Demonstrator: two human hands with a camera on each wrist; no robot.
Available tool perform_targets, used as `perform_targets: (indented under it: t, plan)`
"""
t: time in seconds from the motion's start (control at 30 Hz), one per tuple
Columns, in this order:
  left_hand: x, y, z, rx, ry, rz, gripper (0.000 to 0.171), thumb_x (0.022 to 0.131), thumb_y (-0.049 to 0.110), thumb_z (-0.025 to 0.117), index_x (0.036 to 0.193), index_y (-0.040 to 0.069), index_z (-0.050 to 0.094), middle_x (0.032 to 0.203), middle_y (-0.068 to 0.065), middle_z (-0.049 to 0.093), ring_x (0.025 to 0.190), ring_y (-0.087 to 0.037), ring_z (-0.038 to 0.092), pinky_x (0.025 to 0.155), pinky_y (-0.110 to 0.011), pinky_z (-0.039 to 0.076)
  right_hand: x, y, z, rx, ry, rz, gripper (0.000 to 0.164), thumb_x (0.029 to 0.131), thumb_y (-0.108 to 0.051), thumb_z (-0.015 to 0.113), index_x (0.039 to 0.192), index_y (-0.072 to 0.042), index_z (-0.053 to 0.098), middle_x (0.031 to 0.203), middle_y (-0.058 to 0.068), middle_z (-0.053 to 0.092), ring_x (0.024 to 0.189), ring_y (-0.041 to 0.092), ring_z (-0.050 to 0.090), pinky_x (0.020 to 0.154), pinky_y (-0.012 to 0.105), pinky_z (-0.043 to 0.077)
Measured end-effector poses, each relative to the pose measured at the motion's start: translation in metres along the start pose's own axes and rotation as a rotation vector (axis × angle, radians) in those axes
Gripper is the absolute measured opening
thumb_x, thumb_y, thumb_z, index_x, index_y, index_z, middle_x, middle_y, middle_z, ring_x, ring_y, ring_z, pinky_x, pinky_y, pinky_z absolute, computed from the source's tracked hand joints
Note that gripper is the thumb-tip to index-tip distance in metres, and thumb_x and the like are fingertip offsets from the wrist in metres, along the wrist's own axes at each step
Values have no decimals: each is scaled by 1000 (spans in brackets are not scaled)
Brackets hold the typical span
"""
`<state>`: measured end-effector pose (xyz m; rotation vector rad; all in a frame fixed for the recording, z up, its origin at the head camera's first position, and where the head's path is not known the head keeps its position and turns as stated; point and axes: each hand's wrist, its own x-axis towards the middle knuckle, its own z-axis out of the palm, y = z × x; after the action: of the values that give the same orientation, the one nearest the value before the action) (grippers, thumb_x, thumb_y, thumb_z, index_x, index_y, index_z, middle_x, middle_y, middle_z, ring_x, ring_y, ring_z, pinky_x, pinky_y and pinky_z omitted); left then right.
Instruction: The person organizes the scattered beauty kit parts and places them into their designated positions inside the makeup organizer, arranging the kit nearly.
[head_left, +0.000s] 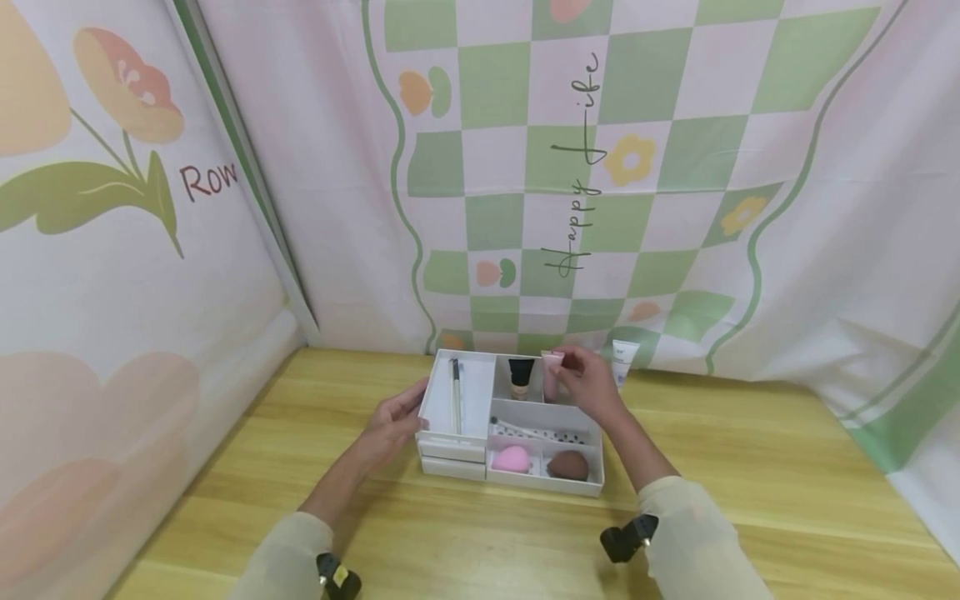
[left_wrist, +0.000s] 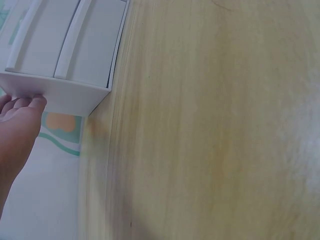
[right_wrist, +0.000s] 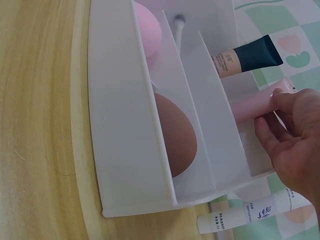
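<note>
A white organizer box (head_left: 459, 450) with compartments stands on the table. My left hand (head_left: 392, 427) rests against its left side; in the left wrist view the fingers (left_wrist: 36, 102) touch the outer wall. At the back right compartment, my right hand (head_left: 588, 383) pinches the upper end of a pink tube (right_wrist: 255, 106), whose lower part sits inside. Beside that tube is a black-capped beige tube (head_left: 521, 377). A pink makeup sponge (head_left: 512, 458) and a brown one (head_left: 568, 465) occupy the front compartments. Behind my right hand stands a white tube (head_left: 623, 360).
Slim pencil-like sticks (head_left: 455, 396) lie in the left tray, above two drawers. A brush (head_left: 517, 428) and a dotted item (head_left: 555, 434) share the middle compartment. The wooden table (head_left: 480, 542) meets a checkered curtain (head_left: 555, 167) at the back.
</note>
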<state>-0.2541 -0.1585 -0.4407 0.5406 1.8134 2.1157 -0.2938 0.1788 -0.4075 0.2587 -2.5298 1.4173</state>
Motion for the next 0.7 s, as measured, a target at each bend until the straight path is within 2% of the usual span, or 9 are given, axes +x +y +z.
perform_targets:
  t: [0.53,0.7]
  plan:
    - [-1,-1,-2,-1,-26,35,77,92,-9,46,159,-7,9,170,-25,3,159,-38,5,121,-22,32,1,-2,-10,15,36,-60,30,95,-1,65,124,5,64,125,26,68,117,39,66,102,47,60]
    - [-1,-1,-2,2,-24,24,76,93,-8,46,160,-6,9,171,-24,3,160,-37,5,120,-21,33,-2,-2,-12,37,22,-57,32,95,-3,66,125,5,64,125,26,68,117,37,66,99,39,62]
